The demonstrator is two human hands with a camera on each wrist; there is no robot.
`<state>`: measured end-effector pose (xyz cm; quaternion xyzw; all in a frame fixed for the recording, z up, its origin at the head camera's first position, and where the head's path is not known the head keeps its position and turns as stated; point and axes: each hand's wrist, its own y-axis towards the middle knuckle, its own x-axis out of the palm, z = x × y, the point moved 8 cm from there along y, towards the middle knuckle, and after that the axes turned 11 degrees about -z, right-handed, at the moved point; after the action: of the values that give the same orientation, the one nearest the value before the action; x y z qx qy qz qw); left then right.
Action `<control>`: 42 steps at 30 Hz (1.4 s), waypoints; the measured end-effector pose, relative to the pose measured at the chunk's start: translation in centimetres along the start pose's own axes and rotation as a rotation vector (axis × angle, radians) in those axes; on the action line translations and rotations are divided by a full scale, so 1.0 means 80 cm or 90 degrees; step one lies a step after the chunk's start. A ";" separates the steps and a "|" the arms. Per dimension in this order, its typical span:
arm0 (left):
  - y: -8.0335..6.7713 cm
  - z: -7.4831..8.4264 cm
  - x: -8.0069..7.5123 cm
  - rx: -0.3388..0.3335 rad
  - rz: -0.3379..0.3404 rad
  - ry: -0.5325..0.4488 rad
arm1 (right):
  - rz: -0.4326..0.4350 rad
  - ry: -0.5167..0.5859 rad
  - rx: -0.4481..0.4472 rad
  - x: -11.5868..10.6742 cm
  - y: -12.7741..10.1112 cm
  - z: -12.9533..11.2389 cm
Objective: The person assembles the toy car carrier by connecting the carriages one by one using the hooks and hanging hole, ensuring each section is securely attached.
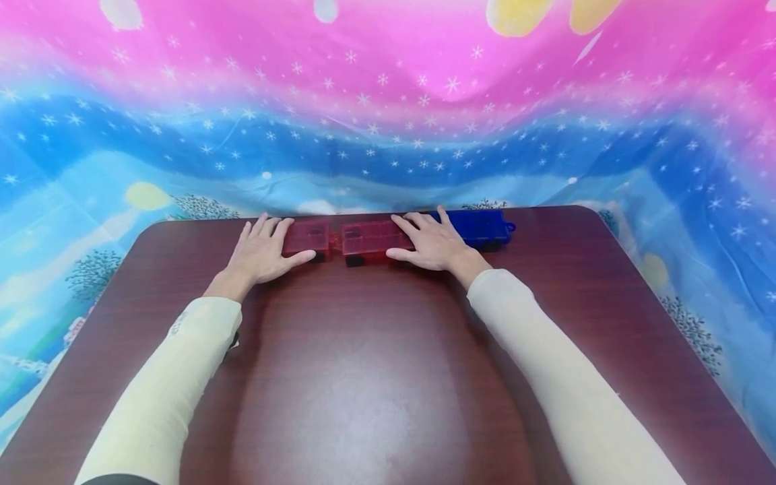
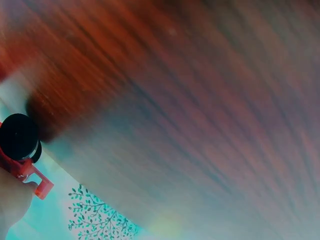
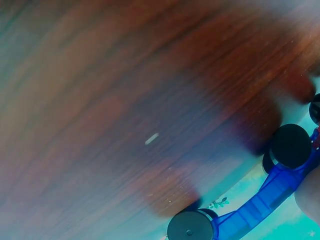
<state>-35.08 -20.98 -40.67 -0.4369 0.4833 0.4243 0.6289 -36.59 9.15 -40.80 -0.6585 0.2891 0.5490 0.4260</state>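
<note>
Three toy train cars stand in a row along the table's far edge: a translucent red car (image 1: pixel 309 236) at left, a second red car (image 1: pixel 372 237) in the middle, and a blue car (image 1: pixel 485 226) at right. My left hand (image 1: pixel 261 254) rests at the left red car's outer end, fingers spread, thumb along its near side. Over the join of the middle red and blue cars lies my right hand (image 1: pixel 432 241), fingers extended, hiding that join. A red coupler (image 2: pixel 44 189) and black wheel (image 2: pixel 19 136) show in the left wrist view.
The brown wooden table (image 1: pixel 364 377) has rounded far corners. Behind it and at both sides hangs a pink and blue snowflake-printed cloth (image 1: pixel 388 94). The cars sit close to the far edge. A small pale mark (image 3: pixel 151 138) shows in the right wrist view.
</note>
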 end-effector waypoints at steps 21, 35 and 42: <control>-0.006 -0.010 -0.009 0.013 0.019 -0.074 | -0.001 0.002 0.020 -0.003 0.003 -0.003; -0.007 -0.012 -0.004 0.013 0.005 -0.053 | -0.006 0.005 0.026 -0.003 0.003 -0.003; -0.007 -0.012 -0.003 0.016 0.004 -0.043 | -0.005 0.005 0.031 0.001 0.004 -0.001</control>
<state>-34.78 -22.10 -40.54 -0.4128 0.4684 0.4346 0.6491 -36.76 8.92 -40.91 -0.6511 0.3016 0.5373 0.4432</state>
